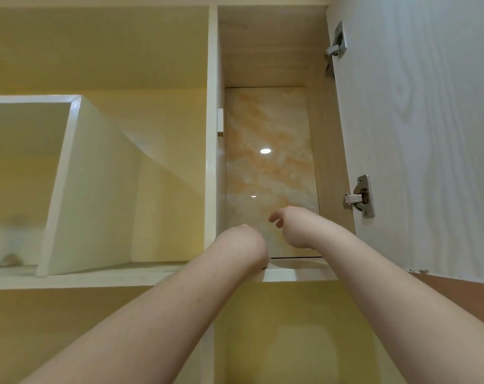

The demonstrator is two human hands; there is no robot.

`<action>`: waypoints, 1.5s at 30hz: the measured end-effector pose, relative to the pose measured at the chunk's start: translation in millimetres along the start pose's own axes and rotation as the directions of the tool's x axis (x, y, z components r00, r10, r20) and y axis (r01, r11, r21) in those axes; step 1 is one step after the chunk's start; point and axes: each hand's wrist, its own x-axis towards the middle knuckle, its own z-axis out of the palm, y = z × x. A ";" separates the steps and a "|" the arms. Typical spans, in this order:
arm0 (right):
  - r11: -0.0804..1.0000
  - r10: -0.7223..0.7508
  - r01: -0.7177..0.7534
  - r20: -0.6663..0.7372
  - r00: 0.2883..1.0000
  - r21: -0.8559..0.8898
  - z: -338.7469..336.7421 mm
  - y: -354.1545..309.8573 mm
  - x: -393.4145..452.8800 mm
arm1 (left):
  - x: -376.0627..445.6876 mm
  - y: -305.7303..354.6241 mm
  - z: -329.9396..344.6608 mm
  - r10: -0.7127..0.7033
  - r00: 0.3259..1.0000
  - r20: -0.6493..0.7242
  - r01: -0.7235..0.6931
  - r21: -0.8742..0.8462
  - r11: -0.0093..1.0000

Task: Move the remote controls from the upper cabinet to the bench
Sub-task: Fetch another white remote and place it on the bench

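Note:
Both my arms reach up into the open upper cabinet compartment, which has a glossy marbled back panel. My left hand is bent over the shelf's front edge, and its fingers are hidden behind the wrist. A small dark sliver shows under that wrist at the shelf edge; what it is cannot be told. My right hand is further in and slightly higher, with only its thumb and the back of the hand showing. No remote control is plainly visible, and the shelf floor is hidden from this low angle.
The white cabinet door stands open on the right, with two metal hinges on its inner side. A white vertical divider separates this compartment from open yellow-lit shelves on the left. Another recess lies below the shelf.

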 end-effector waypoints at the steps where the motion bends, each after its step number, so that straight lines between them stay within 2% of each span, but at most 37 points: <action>1: 1.000 0.006 -0.006 0.036 0.999 -0.011 0.4 -1.5 8.0 | 2.0 0.4 0.7 0.002 1.000 0.028 -0.003 0.011 1.000; 4: 0.997 0.028 -0.015 0.188 0.982 -0.073 5.7 -2.2 27.6 | 6.6 1.6 0.8 0.034 0.996 0.083 -0.040 0.073 0.996; 7: 0.995 0.069 -0.044 0.313 0.947 -0.086 17.7 6.6 43.2 | 8.3 2.9 0.6 0.049 0.996 0.071 -0.054 0.074 0.996; 11: 0.971 0.156 -0.211 0.372 0.915 0.112 32.8 22.4 60.9 | 8.1 1.6 1.8 0.053 0.999 0.001 -0.053 -0.008 0.999; 16: 0.915 0.172 -0.302 0.418 0.892 0.267 40.1 26.4 66.0 | 8.5 0.1 3.4 0.047 0.998 -0.043 -0.051 -0.119 0.992; 22: 0.898 0.187 -0.304 0.350 0.918 0.318 40.4 28.8 67.1 | 11.8 -0.4 6.8 0.024 0.993 -0.114 -0.044 -0.177 0.983; 28: 0.916 0.186 -0.260 0.250 0.950 0.306 29.8 24.5 54.9 | 9.5 -7.1 19.9 -0.059 0.968 -0.244 -0.045 -0.401 0.915; 33: 0.753 0.193 -0.214 0.102 0.976 0.622 22.0 24.0 36.0 | 1.8 -7.4 24.8 -0.093 0.909 -0.406 -0.121 -0.472 0.873; 37: 0.622 0.295 -0.218 0.032 0.955 0.752 17.1 23.3 21.5 | -9.1 -8.6 25.7 -0.078 0.849 -0.523 -0.240 -0.512 0.825; 41: 0.487 0.333 -0.184 0.013 0.943 0.854 9.4 26.3 -3.2 | -25.3 -14.6 27.2 -0.076 0.780 -0.621 -0.369 -0.556 0.745; 45: 0.470 0.277 -0.077 -0.064 0.959 0.879 5.7 24.4 -36.6 | -52.4 -22.9 39.8 -0.085 0.687 -0.721 -0.470 -0.531 0.705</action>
